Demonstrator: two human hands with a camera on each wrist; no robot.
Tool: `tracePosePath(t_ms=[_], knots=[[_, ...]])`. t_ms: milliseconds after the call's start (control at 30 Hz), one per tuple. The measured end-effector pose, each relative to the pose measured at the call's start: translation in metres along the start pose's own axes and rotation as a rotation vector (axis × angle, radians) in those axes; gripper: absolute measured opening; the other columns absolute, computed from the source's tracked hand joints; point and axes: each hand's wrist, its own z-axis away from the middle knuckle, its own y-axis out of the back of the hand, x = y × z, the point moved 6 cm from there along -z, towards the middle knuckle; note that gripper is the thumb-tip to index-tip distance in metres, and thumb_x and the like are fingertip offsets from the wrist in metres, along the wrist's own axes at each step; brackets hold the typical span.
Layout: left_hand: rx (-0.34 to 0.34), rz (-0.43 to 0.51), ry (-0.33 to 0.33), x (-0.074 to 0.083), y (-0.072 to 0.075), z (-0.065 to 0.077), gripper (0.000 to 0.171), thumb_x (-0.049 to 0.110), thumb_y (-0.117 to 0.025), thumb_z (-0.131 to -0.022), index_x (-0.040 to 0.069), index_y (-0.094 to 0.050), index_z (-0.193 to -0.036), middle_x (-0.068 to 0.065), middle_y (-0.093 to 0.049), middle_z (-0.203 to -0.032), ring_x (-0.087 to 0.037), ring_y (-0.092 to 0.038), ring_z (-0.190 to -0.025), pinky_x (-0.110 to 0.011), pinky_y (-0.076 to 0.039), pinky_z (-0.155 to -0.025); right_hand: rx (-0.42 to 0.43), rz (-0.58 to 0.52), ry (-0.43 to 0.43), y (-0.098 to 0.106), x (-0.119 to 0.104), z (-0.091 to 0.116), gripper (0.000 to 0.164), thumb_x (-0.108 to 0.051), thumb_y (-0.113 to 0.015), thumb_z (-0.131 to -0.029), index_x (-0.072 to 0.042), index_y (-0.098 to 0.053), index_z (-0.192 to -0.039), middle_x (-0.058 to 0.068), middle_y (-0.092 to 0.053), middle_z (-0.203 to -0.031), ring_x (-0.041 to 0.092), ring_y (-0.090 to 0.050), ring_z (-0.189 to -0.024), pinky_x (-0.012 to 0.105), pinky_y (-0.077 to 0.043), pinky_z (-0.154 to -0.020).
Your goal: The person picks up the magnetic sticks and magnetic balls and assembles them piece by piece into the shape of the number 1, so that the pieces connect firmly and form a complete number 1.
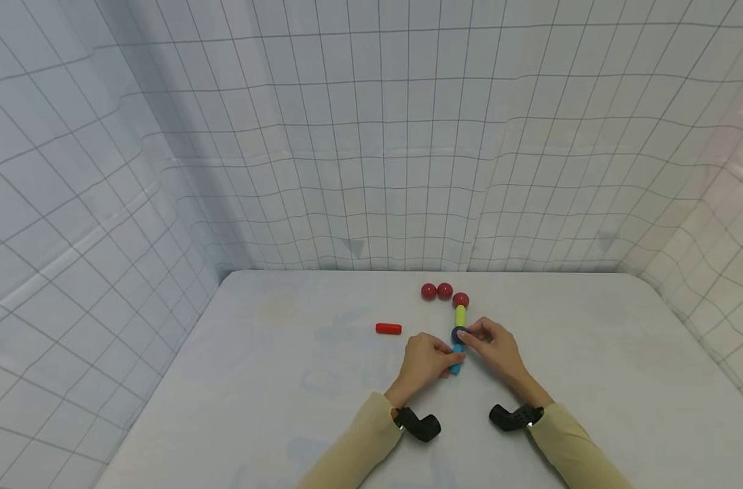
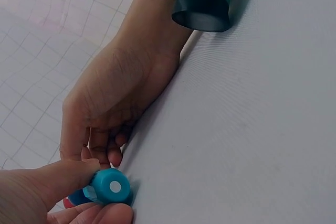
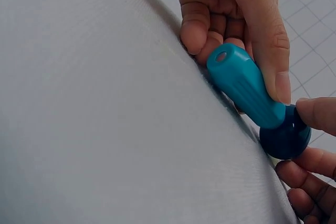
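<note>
Between thumb and fingers, my left hand (image 1: 423,356) pinches a light blue ribbed rod (image 3: 244,85), whose round end faces the left wrist camera. My right hand (image 1: 498,350) pinches a dark blue ball (image 3: 283,139) at the rod's far end. Rod and ball touch in the right wrist view; how firmly they are joined cannot be seen. Beyond the ball, a yellow-green rod (image 1: 460,316) runs in line up to a dark red ball (image 1: 460,299). Fingers partly cover the dark blue ball.
Two more dark red balls (image 1: 429,291) sit side by side at the back of the white table (image 1: 274,380). A red rod (image 1: 388,329) lies to the left of my hands. Grid-patterned white curtains (image 1: 384,149) surround the table. A black wrist device (image 1: 515,416) hangs below each wrist.
</note>
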Motion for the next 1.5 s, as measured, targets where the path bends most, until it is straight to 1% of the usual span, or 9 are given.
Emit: tracePosePath(t_ms=[200, 600, 933, 1200, 1333, 1500], knots=[[-0.003, 0.026, 0.022, -0.0009, -0.0012, -0.0014, 0.021, 0.024, -0.08, -0.077, 0.006, -0.073, -0.071, 0.008, -0.057, -0.048, -0.004, -0.055, -0.04, -0.021, -0.044, -0.043, -0.006, -0.001, -0.004, -0.0005, 0.0009, 0.0002, 0.022, -0.032, -0.071, -0.085, -0.011, -0.064, -0.086, 0.0, -0.061, -0.078, 0.019, -0.051, -0.079, 0.033, -0.039, -0.07], [0.003, 0.043, 0.007, -0.002, -0.0031, -0.0032, 0.02, 0.023, -0.079, -0.078, 0.006, -0.073, -0.071, 0.007, -0.057, -0.046, -0.004, -0.055, -0.039, -0.019, -0.044, -0.042, -0.006, -0.007, -0.017, -0.0001, -0.0004, 0.0008, 0.022, -0.031, -0.072, -0.085, -0.01, -0.064, -0.086, 0.0, -0.061, -0.078, 0.019, -0.051, -0.079, 0.033, -0.039, -0.069], [-0.005, 0.071, -0.012, -0.0001, -0.0016, -0.0025, 0.022, 0.023, -0.079, -0.079, 0.003, -0.073, -0.072, 0.006, -0.058, -0.047, -0.004, -0.056, -0.04, -0.02, -0.045, -0.043, -0.003, -0.008, -0.005, 0.0002, -0.0011, 0.0007, 0.021, -0.03, -0.072, -0.085, -0.011, -0.064, -0.084, -0.001, -0.061, -0.077, 0.019, -0.052, -0.078, 0.033, -0.04, -0.069], [-0.013, 0.099, -0.004, -0.0026, -0.0022, -0.0032, 0.02, 0.022, -0.079, -0.079, 0.004, -0.074, -0.073, 0.006, -0.058, -0.048, -0.005, -0.057, -0.04, -0.02, -0.046, -0.043, -0.008, -0.01, -0.001, 0.0, -0.0008, 0.0009, 0.021, -0.031, -0.072, -0.086, -0.011, -0.064, -0.084, -0.001, -0.061, -0.076, 0.018, -0.052, -0.077, 0.031, -0.04, -0.067], [-0.015, 0.109, -0.012, -0.0026, -0.0021, -0.0032, 0.021, 0.023, -0.078, -0.079, 0.004, -0.074, -0.073, 0.006, -0.059, -0.048, -0.006, -0.057, -0.04, -0.021, -0.047, -0.043, -0.003, -0.01, -0.009, 0.0003, -0.0012, 0.0009, 0.022, -0.031, -0.072, -0.085, -0.01, -0.064, -0.085, -0.001, -0.06, -0.076, 0.018, -0.052, -0.077, 0.031, -0.04, -0.067], [-0.012, 0.126, -0.002, -0.0037, -0.0025, -0.0028, 0.022, 0.024, -0.079, -0.079, 0.004, -0.075, -0.074, 0.005, -0.059, -0.049, -0.006, -0.058, -0.041, -0.021, -0.048, -0.044, 0.005, -0.004, -0.022, 0.0004, -0.0012, 0.0009, 0.021, -0.03, -0.072, -0.085, -0.009, -0.065, -0.086, -0.001, -0.061, -0.076, 0.018, -0.053, -0.077, 0.031, -0.041, -0.068]])
